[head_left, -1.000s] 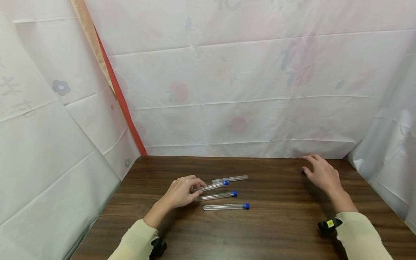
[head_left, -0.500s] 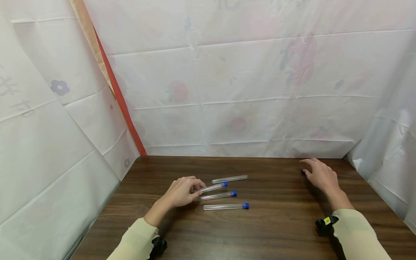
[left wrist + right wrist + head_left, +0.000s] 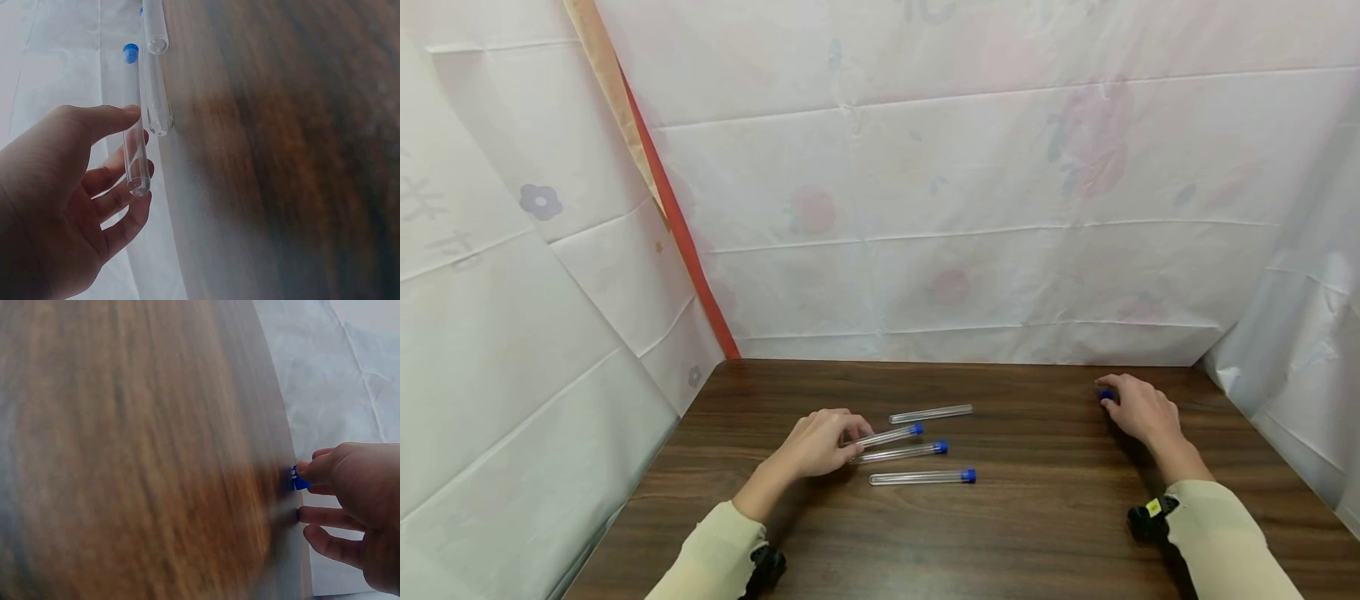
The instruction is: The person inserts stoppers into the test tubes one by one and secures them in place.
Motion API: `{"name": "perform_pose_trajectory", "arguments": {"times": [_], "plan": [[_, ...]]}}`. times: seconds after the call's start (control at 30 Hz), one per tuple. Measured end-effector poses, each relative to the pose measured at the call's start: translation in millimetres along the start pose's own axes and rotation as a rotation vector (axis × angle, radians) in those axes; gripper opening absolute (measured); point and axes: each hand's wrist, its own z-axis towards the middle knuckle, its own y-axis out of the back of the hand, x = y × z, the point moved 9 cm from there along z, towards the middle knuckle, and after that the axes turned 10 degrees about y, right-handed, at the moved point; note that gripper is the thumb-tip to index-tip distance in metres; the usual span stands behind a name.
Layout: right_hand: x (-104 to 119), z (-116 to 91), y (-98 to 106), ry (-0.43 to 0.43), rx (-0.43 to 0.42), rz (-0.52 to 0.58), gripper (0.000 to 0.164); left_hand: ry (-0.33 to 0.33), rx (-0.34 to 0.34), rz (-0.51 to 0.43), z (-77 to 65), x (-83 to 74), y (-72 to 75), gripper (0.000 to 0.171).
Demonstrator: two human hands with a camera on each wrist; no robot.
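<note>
My left hand [image 3: 820, 443] pinches a clear test tube [image 3: 133, 150] with a blue cap between thumb and fingers, near its rounded end. The capped end points right in the head view. Just in front of it lies a second capped tube [image 3: 902, 452], and nearer still a third capped tube [image 3: 921, 477]. Behind them rests a tube without a cap [image 3: 930, 413]. Far off to the right, my right hand [image 3: 1142, 410] pinches a loose blue cap [image 3: 299, 479] between thumb and index finger, close to the table's back edge. Its other fingers are partly spread.
The dark wood-grain table [image 3: 1022, 533] meets a white patterned sheet [image 3: 955, 208] at its back edge. Similar sheeting hangs on the left and right sides. A red strip [image 3: 677, 217] runs down the back left corner.
My right thumb and index finger have come together on the blue cap. In my left hand the held tube's capped end has dipped slightly. The other tubes lie as before.
</note>
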Motion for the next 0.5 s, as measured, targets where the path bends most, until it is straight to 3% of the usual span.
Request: {"name": "perform_pose_trajectory", "arguments": {"times": [0.5], "plan": [[-7.7,2.9,-5.1,-0.040,-0.011,-0.005,0.039,0.055,0.035,0.005,0.5,3.6,-3.6,0.017]]}}
